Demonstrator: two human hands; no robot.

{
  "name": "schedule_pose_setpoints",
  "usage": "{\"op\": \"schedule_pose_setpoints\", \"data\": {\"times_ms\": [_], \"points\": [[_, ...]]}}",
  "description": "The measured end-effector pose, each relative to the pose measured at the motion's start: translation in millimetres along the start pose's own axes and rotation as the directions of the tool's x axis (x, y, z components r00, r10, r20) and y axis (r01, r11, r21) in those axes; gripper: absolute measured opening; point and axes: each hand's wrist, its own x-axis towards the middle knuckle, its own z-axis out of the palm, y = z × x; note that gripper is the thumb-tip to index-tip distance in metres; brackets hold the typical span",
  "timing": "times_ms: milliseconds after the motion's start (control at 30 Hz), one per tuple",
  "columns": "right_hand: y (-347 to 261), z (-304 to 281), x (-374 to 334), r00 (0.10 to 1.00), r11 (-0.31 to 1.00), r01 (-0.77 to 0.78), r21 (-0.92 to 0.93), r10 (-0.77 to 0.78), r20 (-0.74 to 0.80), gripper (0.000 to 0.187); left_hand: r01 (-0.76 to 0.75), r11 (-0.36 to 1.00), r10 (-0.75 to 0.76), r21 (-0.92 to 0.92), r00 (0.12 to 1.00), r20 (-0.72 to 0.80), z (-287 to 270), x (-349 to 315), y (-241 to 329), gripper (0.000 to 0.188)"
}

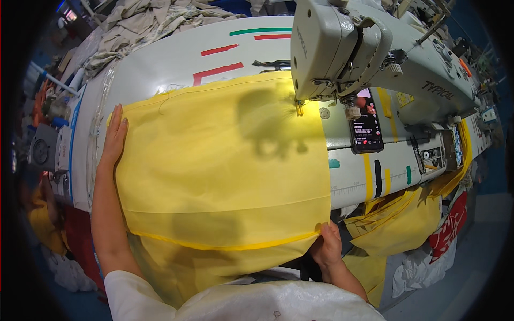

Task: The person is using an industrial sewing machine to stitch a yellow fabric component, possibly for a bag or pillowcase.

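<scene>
A wide piece of yellow fabric (214, 155) lies spread over the sewing machine's table, its far edge under the lit needle and presser foot (300, 107). A line of stitching and some loose thread show along that far edge. My left hand (114, 134) rests flat at the fabric's far left corner, fingers stretched forward. At the near right, my right hand (327, 246) pinches the fabric's side edge where a brighter folded band crosses it. Below that band the cloth hangs over the table's front edge toward my lap.
The white sewing machine (396, 59) fills the upper right. A phone (367, 123) lies under its arm. More yellow cloth (401, 224) hangs at the right beside red patterned fabric (450, 227). Beige cloth (160, 24) is heaped at the back. Black scissors-like tool (273, 66) lies behind the fabric.
</scene>
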Motion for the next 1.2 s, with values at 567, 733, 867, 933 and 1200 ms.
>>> {"op": "schedule_pose_setpoints", "data": {"times_ms": [567,733,867,933,1200], "points": [[52.4,-43.3,-38.0,0.883,0.927,-0.376,-0.019,0.364,0.296,0.036,0.200,0.298,-0.794,-0.933,0.594,-0.126,19.7,-246.4,-19.0,0.033],[-12.9,7.4,-36.1,0.986,0.982,0.027,-0.187,0.004,0.165,0.035,0.254,0.648,-0.649,-0.718,0.678,-0.346,-39.4,-218.9,-21.0,0.033],[-65.3,54.2,-58.5,0.903,0.901,0.400,-0.171,-0.355,0.242,0.030,0.153,0.899,-0.392,-0.410,0.699,-0.599,-125.6,-157.3,1.7,0.034],[-63.8,46.0,-74.6,0.898,0.887,0.408,-0.216,-0.348,0.268,0.028,0.146,0.913,-0.366,-0.380,0.707,-0.606,-143.2,-144.0,15.9,0.036],[28.2,-73.1,-58.3,0.994,0.846,-0.111,-0.522,0.103,-0.044,0.029,0.421,0.889,-0.403,0.182,0.906,-0.129,-66.7,-234.5,6.1,0.028]]}}
